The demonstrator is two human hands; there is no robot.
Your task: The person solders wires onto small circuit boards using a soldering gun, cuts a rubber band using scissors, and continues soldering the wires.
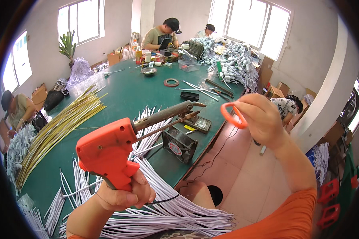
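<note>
Nearest the camera, an orange soldering gun (107,148) is pointing its long barrel far and right, the left hand's (125,194) fingers wrapping its grip. Just right of its tip, apart, the right hand's (264,119) fingers are pinching an orange ring (228,117); white cables (171,213) are lying near.

Now the green table (127,85) is seen, strewn with white wires (163,181) and yellow strips (62,135); a fan (181,144), a tray (202,124) and a tape roll (166,83) (lying flat) are spotted.
</note>
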